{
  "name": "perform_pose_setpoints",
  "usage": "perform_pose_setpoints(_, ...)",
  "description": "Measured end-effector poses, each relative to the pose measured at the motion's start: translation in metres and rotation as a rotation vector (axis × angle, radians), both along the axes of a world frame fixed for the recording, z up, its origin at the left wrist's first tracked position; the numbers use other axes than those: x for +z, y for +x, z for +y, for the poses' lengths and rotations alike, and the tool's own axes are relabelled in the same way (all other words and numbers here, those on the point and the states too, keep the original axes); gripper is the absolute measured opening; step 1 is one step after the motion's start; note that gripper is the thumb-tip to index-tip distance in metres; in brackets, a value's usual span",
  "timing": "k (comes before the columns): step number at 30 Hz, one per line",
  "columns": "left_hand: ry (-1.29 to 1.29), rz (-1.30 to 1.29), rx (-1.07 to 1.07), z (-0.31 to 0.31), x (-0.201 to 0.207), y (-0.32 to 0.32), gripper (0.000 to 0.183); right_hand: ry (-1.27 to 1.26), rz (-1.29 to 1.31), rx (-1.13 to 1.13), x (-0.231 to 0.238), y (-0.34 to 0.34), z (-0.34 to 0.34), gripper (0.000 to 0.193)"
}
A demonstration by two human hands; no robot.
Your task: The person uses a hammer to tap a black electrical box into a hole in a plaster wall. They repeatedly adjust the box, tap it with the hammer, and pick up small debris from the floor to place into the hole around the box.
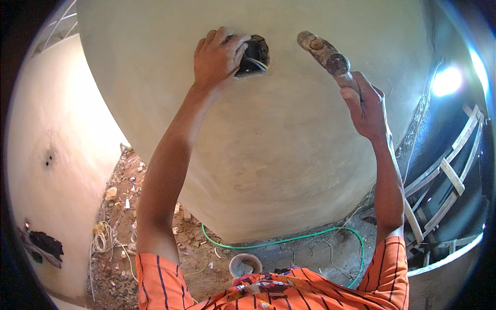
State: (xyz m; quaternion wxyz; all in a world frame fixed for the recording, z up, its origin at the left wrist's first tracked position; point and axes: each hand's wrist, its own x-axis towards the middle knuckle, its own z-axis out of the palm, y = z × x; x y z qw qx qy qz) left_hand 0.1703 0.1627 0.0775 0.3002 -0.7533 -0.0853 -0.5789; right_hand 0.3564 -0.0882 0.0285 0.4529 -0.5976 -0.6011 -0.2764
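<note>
Clenching a hammer (324,56) at upper right, the right hand (368,106) holds it raised beside the wall box (253,56). The left hand (217,57), grasping nothing, rests fingers on the box's rim; a misjudged blow could strike them or chip the plaster (268,155).

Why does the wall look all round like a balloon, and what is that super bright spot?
Head view: the fisheye lens bends the flat plastered wall toward the rim; head view: the white spot at right is glare, washing out detail there; head view: the hammer looks slightly soft.
</note>
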Motion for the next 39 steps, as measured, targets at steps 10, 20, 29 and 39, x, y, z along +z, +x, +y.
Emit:
perform_pose_setpoints(10, -0.163, 0.142, 0.116, -0.029, 0.024, 0.007, 0.012, -0.013, 0.078, -0.031, -0.030, 0.017, -0.019, 0.039)
perform_pose_setpoints(20, 0.044, -0.007, 0.150, -0.009, 0.002, 0.024, 0.016, -0.048, 0.164, -0.031, -0.062, 0.034, -0.032, 0.041)
perform_pose_setpoints(29, 0.040, -0.149, 0.005, 0.008, -0.017, 0.041, 0.017, -0.062, 0.233, -0.022, -0.095, 0.045, -0.039, 0.047)
perform_pose_setpoints(39, 0.080, -0.094, 0.037, 0.011, -0.023, 0.041, 0.025, -0.104, 0.343, -0.025, -0.120, 0.052, -0.042, 0.051)
